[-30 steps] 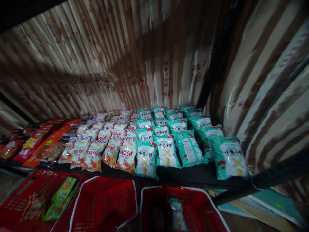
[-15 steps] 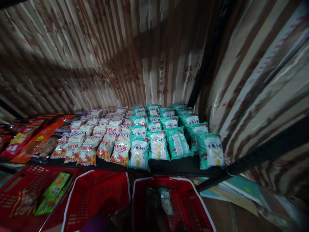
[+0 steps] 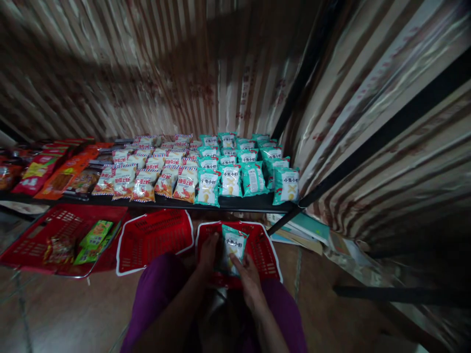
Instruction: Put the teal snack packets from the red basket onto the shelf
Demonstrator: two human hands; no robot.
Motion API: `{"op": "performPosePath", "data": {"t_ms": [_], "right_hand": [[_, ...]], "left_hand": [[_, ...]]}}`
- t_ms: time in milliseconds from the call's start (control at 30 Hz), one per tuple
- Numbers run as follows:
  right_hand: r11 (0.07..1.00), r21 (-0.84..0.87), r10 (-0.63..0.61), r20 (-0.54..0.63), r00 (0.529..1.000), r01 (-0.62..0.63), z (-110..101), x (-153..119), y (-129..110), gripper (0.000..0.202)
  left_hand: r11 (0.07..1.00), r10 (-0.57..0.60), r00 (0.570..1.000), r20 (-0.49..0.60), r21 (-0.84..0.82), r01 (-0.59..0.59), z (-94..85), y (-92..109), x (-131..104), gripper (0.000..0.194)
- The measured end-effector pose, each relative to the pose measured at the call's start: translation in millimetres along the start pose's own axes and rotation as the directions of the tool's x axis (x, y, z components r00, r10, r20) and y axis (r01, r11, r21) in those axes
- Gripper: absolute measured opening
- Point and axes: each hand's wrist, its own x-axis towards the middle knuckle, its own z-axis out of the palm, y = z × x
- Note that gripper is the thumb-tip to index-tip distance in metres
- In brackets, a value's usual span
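Observation:
Above the red basket between my knees, a teal and white snack bag is held up, its printed front facing me. My right hand grips the bag's lower right side, thumb across the front. My left hand is at the bag's left, inside the basket's left rim; its fingers are dim, and I cannot tell whether they touch the bag. On the black shelf beyond stand rows of matching teal bags, with red and white snack bags to their left.
A second red basket sits to the left. Further left, another red basket contains green packets and a reddish packet. Orange packs lie along the shelf's left. A black post slants at the right, beside stacked flat boards.
The view has tilted down, bringing my hands and knees into sight. The teal bag that was lower in the basket is now raised in my right hand.

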Motion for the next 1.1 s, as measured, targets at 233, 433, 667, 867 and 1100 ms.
{"op": "performPosePath", "data": {"t_ms": [233,433,667,867,1100], "right_hand": [[0.996,-0.073,-0.048,0.116,0.992,0.056,-9,-42,-35,0.052],[0.987,0.0,-0.159,0.014,0.987,0.159,-17,-44,-75,0.052],[0.98,-0.016,-0.198,0.067,0.978,0.199,-19,-45,-104,0.042],[0.969,0.029,-0.244,-0.001,0.97,0.244,-7,-58,-112,0.036],[0.949,0.029,-0.31,-0.061,0.949,0.313,5,-73,-122,0.042]], "left_hand": [[0.998,0.029,0.996,0.082,-0.065,-0.024,21.9,38,-32,0.04],[0.99,0.071,0.992,0.101,-0.13,-0.058,29.6,52,-57,0.047],[0.984,0.105,0.985,0.135,-0.156,-0.084,27.7,59,-85,0.045],[0.978,0.169,0.978,0.12,-0.142,-0.152,15.5,74,-103,0.043],[0.964,0.242,0.961,0.133,-0.149,-0.223,6.5,88,-127,0.041]]}}
